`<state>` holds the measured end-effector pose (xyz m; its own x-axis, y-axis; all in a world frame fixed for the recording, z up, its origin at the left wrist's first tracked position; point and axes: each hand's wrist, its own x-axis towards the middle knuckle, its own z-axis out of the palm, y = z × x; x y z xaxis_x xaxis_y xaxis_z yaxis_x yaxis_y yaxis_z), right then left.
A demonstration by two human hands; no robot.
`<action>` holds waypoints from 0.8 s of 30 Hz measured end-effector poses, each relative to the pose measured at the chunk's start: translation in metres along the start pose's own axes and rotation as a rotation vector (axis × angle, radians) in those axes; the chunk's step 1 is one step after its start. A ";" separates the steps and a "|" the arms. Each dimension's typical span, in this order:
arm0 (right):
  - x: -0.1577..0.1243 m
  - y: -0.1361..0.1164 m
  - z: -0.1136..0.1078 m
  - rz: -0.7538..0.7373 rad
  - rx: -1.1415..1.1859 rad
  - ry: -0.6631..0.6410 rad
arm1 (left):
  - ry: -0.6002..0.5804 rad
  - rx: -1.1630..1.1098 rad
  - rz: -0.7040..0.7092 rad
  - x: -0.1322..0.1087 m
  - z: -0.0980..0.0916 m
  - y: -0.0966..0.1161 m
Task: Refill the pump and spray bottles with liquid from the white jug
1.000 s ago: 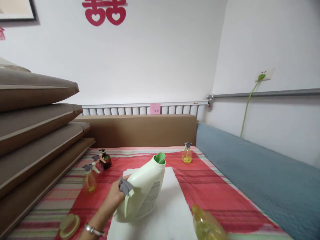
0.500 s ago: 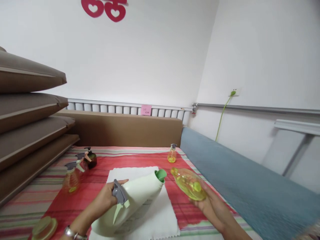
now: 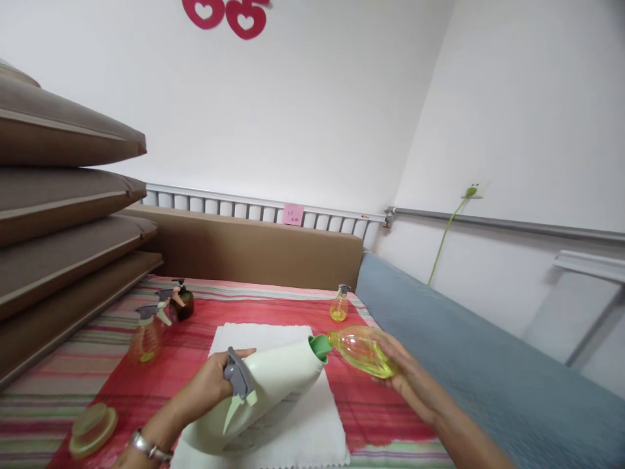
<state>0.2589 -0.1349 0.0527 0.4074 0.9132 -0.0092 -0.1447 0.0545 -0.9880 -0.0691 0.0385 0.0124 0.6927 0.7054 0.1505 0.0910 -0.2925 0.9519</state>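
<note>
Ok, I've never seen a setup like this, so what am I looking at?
There's no machine: these are a person's bare hands, seen from one head-worn camera looking forward and down. The left hand holds a tilted pale jug together with a grey spray head. The right hand holds a clear yellow bottle sideways, its neck at the jug's green spout. Below, a white cloth lies on a red, striped cover. Spray bottles and a dark pump bottle stand farther back.

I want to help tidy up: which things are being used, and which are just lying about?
Probably in use: white jug and spray top, left hand; yellow bottle, right hand; white cloth underneath.

Probably lying about: three spray bottles, dark pump bottle, round lid.
</note>
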 end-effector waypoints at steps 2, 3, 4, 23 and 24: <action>0.000 -0.006 0.002 -0.004 -0.033 0.000 | 0.011 0.010 -0.011 -0.001 0.000 0.004; 0.000 -0.009 0.003 -0.006 -0.051 0.002 | 0.017 0.016 -0.018 -0.001 0.001 0.006; 0.000 -0.012 0.005 -0.010 -0.072 0.007 | 0.024 0.020 -0.023 -0.002 0.001 0.007; 0.009 -0.040 0.012 -0.060 -0.357 0.138 | -0.003 -0.028 -0.006 0.001 -0.001 -0.006; 0.009 -0.041 0.012 -0.061 -0.370 0.140 | 0.004 -0.015 -0.006 0.001 -0.001 -0.008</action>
<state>0.2575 -0.1241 0.0952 0.5280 0.8475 0.0551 0.2075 -0.0658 -0.9760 -0.0701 0.0424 0.0054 0.6896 0.7095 0.1452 0.0851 -0.2785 0.9567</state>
